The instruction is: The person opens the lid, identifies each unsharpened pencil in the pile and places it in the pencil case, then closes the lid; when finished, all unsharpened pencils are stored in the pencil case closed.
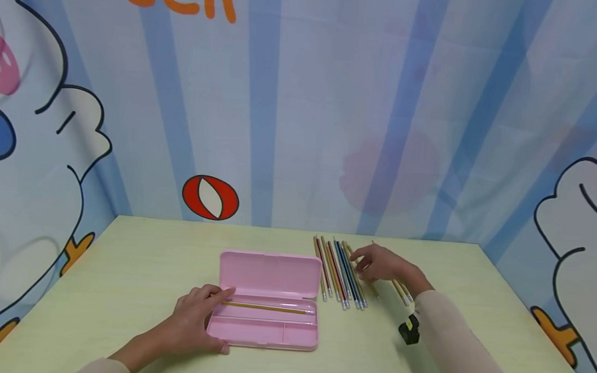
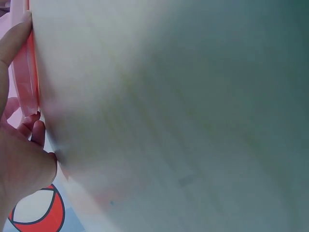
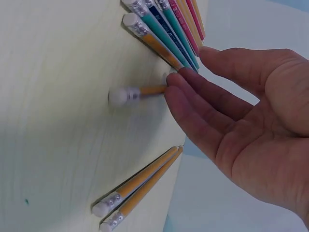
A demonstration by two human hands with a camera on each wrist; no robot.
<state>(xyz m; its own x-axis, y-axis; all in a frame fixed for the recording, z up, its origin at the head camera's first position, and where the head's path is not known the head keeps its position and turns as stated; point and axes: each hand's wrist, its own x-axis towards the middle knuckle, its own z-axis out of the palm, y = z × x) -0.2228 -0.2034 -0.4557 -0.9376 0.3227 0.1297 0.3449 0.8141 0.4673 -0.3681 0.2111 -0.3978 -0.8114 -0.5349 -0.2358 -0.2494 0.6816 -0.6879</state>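
My left hand (image 1: 195,317) grips the left end of a pink pencil case (image 1: 254,332), its thumb by the near corner and a fingertip at the hinge side. The case lies with its lid (image 1: 271,273) raised at the back, and one yellow pencil (image 1: 264,307) rests in the long rear compartment. Over on the right, my right hand (image 1: 379,264) hovers low beside a row of pencils (image 1: 342,273). In the right wrist view its fingertips touch a blurred yellow pencil (image 3: 152,90) with a white eraser, while the thumb stands apart from them.
Two more yellow pencils (image 1: 400,293) lie right of the hand, side by side. The row holds several red, blue, green and yellow pencils, erasers facing me. A small black camera (image 1: 409,330) sits at the right wrist. Behind the pale table (image 1: 143,258) hangs a striped blue cloth (image 1: 310,126).
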